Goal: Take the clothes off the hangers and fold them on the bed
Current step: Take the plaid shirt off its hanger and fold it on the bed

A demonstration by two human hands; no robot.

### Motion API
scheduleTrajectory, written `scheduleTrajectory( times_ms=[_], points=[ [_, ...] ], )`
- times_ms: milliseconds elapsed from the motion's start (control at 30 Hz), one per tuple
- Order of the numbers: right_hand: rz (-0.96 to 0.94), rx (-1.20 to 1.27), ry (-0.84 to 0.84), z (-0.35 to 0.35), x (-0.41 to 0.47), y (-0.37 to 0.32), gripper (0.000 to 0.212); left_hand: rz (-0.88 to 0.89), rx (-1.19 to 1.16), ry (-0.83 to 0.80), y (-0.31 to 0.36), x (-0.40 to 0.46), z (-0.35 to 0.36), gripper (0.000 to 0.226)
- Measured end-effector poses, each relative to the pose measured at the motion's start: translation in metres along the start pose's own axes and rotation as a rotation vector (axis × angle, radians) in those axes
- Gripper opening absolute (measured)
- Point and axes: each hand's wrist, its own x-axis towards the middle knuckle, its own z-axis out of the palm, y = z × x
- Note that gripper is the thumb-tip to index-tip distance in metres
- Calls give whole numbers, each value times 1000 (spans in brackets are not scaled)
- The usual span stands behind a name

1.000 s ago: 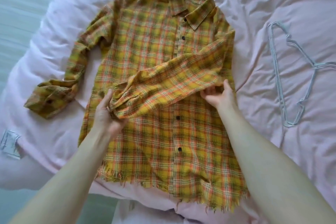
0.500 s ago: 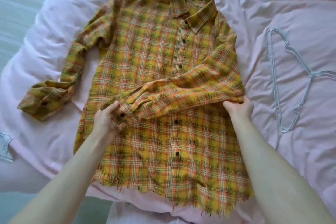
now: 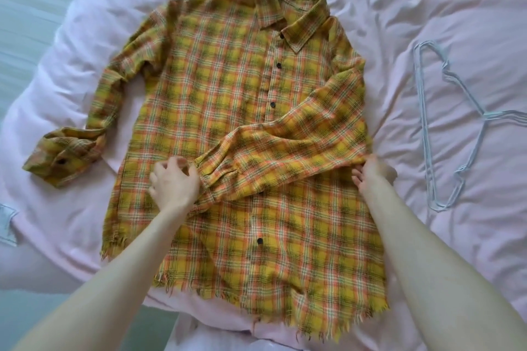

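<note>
A yellow and orange plaid shirt (image 3: 228,100) lies front up and buttoned on the pink bed (image 3: 427,236). Its right sleeve (image 3: 285,151) is folded across the chest, while the other sleeve (image 3: 108,105) is stretched out to the left with a bent cuff. My left hand (image 3: 174,182) hovers with loose, spread fingers just left of the folded sleeve's cuff, holding nothing. My right hand (image 3: 373,172) rests at the shirt's right edge, where the sleeve folds over, with its fingers lying on the cloth.
Light blue wire hangers (image 3: 484,116) lie on the bed to the right of the shirt. A pale blue piece of cloth (image 3: 7,222) shows at the left edge. The bed's edge and a teal floor (image 3: 28,8) are on the left.
The folded sleeve has been laid lower and flatter across the shirt. My left hand has let go of the cuff. My right hand slid out to the shirt's right edge.
</note>
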Motion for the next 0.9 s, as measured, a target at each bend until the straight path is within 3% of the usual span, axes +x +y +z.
scheduleTrajectory(
  times_ms=[100, 233, 367, 400, 467, 600, 700, 800, 900],
  points=[
    [-320, -461, 153, -1, -1, -4, 46, 130, 68, 24, 30, 0, 2, 34],
    [-549, -616, 132, 0, 9, -21, 37, 429, -25, -87, 81, 5, 25, 35],
    [-771, -750, 13, 4, -4, -12, 36, 525, -182, -260, 118, 2, 28, 33],
    [-750, -722, 65, 10, 51, -42, 35, 539, -169, -331, 195, 22, 72, 32],
    [-828, -707, 51, 3, 52, -35, 29, 474, -258, -337, 224, 26, 79, 32],
    [-966, -675, -188, -13, 47, -18, 21, 376, -433, -414, 269, 45, 91, 32],
    [-1072, -682, -359, -27, 63, -8, 49, 324, -412, -489, 303, 49, 114, 28],
    [-1175, -861, -455, -36, 79, 5, 77, 231, -307, -571, 329, 51, 128, 29],
    [-1229, -991, -428, -31, 90, 13, 89, 72, -290, -707, 345, 56, 131, 55]
  ],
)
